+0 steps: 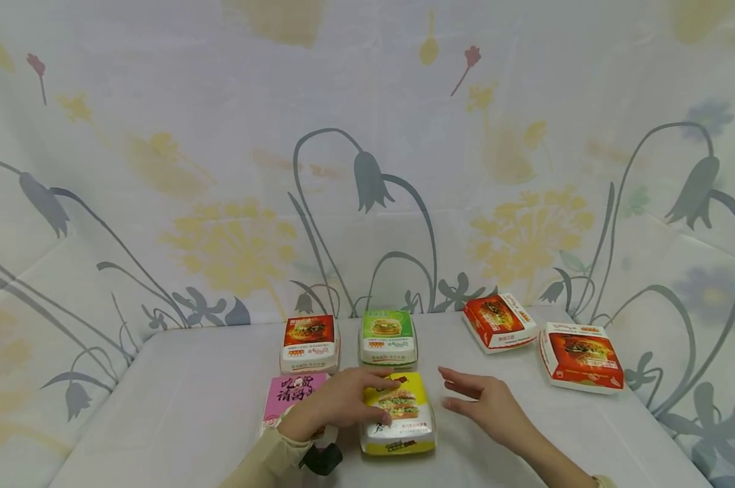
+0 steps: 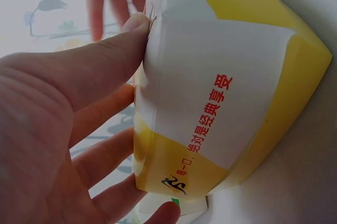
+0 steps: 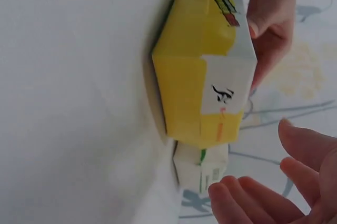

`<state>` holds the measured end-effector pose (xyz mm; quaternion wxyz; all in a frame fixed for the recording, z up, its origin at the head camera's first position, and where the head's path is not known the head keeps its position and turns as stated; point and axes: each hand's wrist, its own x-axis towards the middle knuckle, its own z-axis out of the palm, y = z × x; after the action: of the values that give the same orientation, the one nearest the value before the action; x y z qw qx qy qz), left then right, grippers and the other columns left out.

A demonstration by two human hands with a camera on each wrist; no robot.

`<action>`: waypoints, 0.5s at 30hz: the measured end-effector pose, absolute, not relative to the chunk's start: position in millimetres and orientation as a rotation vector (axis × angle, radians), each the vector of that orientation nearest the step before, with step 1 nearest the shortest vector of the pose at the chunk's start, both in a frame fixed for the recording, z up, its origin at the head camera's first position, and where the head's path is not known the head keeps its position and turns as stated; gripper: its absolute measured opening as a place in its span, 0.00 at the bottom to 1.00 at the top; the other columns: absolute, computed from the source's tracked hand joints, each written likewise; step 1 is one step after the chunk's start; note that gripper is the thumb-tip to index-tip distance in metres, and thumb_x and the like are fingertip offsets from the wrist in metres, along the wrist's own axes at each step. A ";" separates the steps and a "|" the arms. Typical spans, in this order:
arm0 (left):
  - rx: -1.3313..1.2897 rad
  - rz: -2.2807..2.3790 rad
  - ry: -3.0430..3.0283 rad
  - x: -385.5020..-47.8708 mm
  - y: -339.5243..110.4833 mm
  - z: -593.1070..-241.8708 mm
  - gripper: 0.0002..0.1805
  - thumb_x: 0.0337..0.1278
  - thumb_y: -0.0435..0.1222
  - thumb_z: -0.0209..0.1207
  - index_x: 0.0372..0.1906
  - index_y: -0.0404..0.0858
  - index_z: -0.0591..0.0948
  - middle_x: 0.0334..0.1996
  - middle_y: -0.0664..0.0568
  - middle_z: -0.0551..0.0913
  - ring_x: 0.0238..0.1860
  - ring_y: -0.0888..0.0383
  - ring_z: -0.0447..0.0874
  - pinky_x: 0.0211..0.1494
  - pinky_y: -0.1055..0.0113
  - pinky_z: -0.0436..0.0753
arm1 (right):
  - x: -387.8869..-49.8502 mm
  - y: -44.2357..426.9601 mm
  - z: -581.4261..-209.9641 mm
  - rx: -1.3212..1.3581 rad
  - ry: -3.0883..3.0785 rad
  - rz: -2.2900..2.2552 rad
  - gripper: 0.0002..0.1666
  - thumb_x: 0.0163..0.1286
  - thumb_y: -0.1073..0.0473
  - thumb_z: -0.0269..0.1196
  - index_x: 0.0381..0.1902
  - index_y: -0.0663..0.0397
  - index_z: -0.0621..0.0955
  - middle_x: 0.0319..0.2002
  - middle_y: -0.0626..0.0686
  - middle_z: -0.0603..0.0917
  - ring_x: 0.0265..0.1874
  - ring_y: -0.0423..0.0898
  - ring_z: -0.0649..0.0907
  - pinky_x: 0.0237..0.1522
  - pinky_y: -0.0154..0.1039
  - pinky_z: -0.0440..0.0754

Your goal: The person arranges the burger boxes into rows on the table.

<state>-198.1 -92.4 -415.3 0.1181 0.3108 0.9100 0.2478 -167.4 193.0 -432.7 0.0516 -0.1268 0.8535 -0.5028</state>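
In the head view a yellow-and-white burger box [image 1: 408, 415] lies closed on the table near the front. My left hand [image 1: 345, 401] rests on its left part, thumb and fingers spread over the top. The left wrist view shows the thumb touching the upper edge of the burger box [image 2: 210, 92], the other fingers loosely extended. To the right of it, my right hand [image 1: 488, 409] hovers apart from the box, fingers extended and holding nothing. A pink burger box [image 1: 286, 395] sits left of the yellow one, partly hidden by my left hand and wrist.
Behind these stand a red-and-white burger box [image 1: 309, 333] and a green-and-white burger box [image 1: 388, 333]. Off to the right lie two more red boxes, one farther back [image 1: 498, 324] and one nearer [image 1: 582, 356]. A patterned cloth [image 1: 367, 88] hangs behind the white-covered table [image 1: 178, 407].
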 end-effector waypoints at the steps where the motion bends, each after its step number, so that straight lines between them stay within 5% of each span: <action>1: 0.905 0.723 2.662 -198.1 -92.3 -415.1 0.30 0.52 0.55 0.70 0.63 0.56 0.81 0.69 0.62 0.71 0.68 0.52 0.69 0.66 0.51 0.72 | -169.8 195.8 -429.9 -0.375 2.608 -1.545 0.33 0.63 0.55 0.71 0.65 0.57 0.78 0.60 0.62 0.80 0.57 0.57 0.82 0.48 0.42 0.84; 15: 0.884 0.758 2.642 -198.3 -92.8 -417.4 0.30 0.52 0.54 0.70 0.63 0.56 0.81 0.70 0.64 0.70 0.70 0.51 0.67 0.68 0.49 0.69 | -208.3 247.7 -403.7 -0.327 2.942 -1.506 0.33 0.68 0.50 0.68 0.67 0.57 0.76 0.58 0.62 0.81 0.56 0.60 0.81 0.44 0.36 0.84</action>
<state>-198.3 -92.8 -417.4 0.1270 0.3037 0.9077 0.2603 -208.3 247.7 -403.7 -0.0895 -0.0981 0.8823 -0.4515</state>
